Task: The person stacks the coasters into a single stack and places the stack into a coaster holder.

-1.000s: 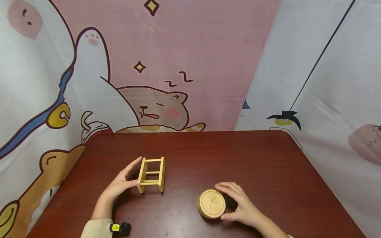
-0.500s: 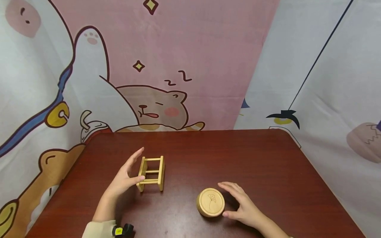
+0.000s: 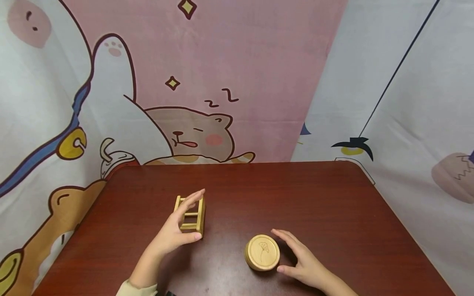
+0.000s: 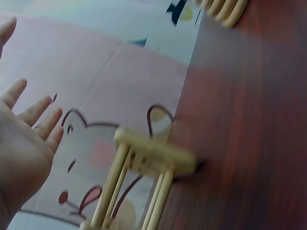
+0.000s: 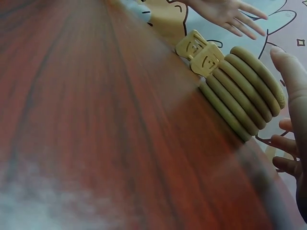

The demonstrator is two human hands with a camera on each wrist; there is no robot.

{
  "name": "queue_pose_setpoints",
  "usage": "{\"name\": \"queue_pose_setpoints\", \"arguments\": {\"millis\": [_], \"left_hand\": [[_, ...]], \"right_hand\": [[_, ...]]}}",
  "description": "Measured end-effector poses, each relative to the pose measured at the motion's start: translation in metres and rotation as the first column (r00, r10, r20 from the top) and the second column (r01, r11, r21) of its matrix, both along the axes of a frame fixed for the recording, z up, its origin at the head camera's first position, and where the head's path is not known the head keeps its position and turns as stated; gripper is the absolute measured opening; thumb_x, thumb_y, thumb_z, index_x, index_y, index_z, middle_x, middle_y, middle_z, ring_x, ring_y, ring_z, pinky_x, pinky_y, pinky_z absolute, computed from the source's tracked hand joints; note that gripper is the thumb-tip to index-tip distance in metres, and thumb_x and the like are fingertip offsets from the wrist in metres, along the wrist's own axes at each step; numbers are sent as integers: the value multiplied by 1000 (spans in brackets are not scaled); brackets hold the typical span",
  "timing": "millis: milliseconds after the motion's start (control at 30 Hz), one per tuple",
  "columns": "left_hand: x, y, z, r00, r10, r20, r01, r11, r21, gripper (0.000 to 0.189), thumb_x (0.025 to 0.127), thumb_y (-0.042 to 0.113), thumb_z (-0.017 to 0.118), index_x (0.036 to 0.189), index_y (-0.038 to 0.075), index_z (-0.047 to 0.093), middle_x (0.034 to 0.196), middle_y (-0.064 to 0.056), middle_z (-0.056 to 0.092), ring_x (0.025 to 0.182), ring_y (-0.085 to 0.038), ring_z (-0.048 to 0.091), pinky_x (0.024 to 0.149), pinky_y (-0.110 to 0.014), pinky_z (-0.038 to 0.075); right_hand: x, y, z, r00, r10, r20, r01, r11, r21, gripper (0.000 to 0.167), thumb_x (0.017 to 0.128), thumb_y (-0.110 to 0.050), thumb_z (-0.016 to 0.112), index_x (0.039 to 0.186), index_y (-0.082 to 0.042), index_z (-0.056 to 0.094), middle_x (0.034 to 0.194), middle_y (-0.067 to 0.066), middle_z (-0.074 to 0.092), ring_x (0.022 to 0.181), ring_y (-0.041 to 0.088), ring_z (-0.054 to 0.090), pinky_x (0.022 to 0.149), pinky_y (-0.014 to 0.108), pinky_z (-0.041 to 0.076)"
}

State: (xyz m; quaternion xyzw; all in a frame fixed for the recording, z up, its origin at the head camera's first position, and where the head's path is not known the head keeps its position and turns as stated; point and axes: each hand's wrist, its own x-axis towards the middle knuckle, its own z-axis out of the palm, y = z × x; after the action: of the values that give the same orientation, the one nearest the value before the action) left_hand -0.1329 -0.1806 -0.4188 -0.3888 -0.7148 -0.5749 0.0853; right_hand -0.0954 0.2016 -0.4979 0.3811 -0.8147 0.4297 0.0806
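A stack of several round wooden coasters (image 3: 262, 253), the top one engraved with a ginkgo leaf, sits on the table. Beside it is my right hand (image 3: 304, 263), thumb and fingers spread around its right side with a small gap. To the left stands a small wooden coaster rack (image 3: 201, 218) with bars between two end pieces. My left hand (image 3: 174, 234) overlaps the rack's left part in the head view, fingers extended and nothing held. In the right wrist view this left hand (image 5: 230, 17) hovers higher than the rack (image 5: 206, 58).
The dark red-brown wooden table (image 3: 296, 193) has rounded far corners. Behind and around it hangs a cartoon-printed cloth (image 3: 259, 82) reaching the table's edges.
My left hand has left the rack's left side and moved right across it, toward the coasters. The right hand has drawn slightly off the stack. Rack and coasters stay put.
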Motion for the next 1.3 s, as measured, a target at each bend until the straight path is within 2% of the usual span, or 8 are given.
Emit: {"name": "queue_pose_setpoints", "arguments": {"millis": [200, 333, 500, 667, 900, 1033, 1133, 1300], "left_hand": [[10, 25, -1, 998, -54, 12, 54, 998, -22, 86, 85, 44, 70, 147, 0, 31, 150, -15, 34, 133, -29, 33, 105, -34, 26], [14, 39, -8, 995, -89, 40, 90, 995, -36, 83, 85, 40, 72, 147, 2, 32, 149, -12, 35, 133, -30, 34, 105, -38, 27], [17, 52, -20, 989, -119, 92, 123, 991, -45, 81, 83, 28, 75, 147, 4, 32, 148, -13, 36, 132, -32, 34, 106, -40, 27], [22, 64, -29, 980, -126, 156, 138, 988, -70, 80, 80, 19, 76, 147, 7, 35, 147, -13, 37, 134, -28, 35, 107, -42, 26], [26, 75, -41, 968, -117, 222, 144, 984, -107, 80, 79, 16, 77, 148, 11, 36, 146, -7, 40, 134, -26, 34, 105, -46, 28], [27, 80, -47, 954, -122, 275, 158, 981, -111, 79, 80, 14, 76, 148, 15, 36, 147, -3, 40, 135, -25, 33, 106, -47, 27], [28, 84, -51, 937, -135, 321, 179, 978, -111, 79, 80, 9, 75, 148, 17, 35, 148, -4, 39, 136, -23, 31, 107, -46, 25], [29, 90, -59, 928, -140, 346, 190, 975, -114, 77, 81, 9, 74, 147, 17, 36, 148, -8, 39, 136, -22, 31, 106, -47, 26]], "right_hand": [[2, 1, -6, 1000, 13, -12, -13, 1000, 7, 82, 80, -25, 77, 146, -4, 35, 139, 11, 47, 127, 21, 44, 100, 27, 35], [4, 1, -7, 1000, 2, -9, -2, 1000, 28, 84, 79, -25, 78, 146, -1, 34, 140, 9, 46, 129, 20, 42, 102, 23, 30], [10, 1, -7, 997, -63, 38, 59, 993, 98, 90, 78, -33, 80, 150, -9, 30, 144, 6, 44, 130, 18, 40, 100, 31, 36], [13, -1, -8, 994, -111, 13, 108, 983, 146, 96, 74, -39, 81, 151, -13, 28, 145, 5, 43, 127, 22, 43, 94, 42, 42], [13, -3, -12, 991, -133, -25, 135, 977, 166, 99, 72, -42, 81, 151, -12, 29, 143, 4, 46, 119, 21, 49, 88, 42, 45], [13, -4, -13, 989, -146, -36, 150, 972, 183, 97, 73, -45, 80, 150, -13, 30, 142, 2, 47, 117, 21, 50, 86, 44, 46], [13, -4, -14, 988, -151, -35, 154, 969, 194, 95, 74, -45, 79, 150, -14, 31, 142, 0, 47, 115, 20, 50, 84, 45, 47], [12, -5, -15, 989, -138, -57, 147, 969, 201, 92, 75, -45, 78, 149, -14, 33, 142, 0, 47, 116, 20, 50, 84, 45, 46]]}}
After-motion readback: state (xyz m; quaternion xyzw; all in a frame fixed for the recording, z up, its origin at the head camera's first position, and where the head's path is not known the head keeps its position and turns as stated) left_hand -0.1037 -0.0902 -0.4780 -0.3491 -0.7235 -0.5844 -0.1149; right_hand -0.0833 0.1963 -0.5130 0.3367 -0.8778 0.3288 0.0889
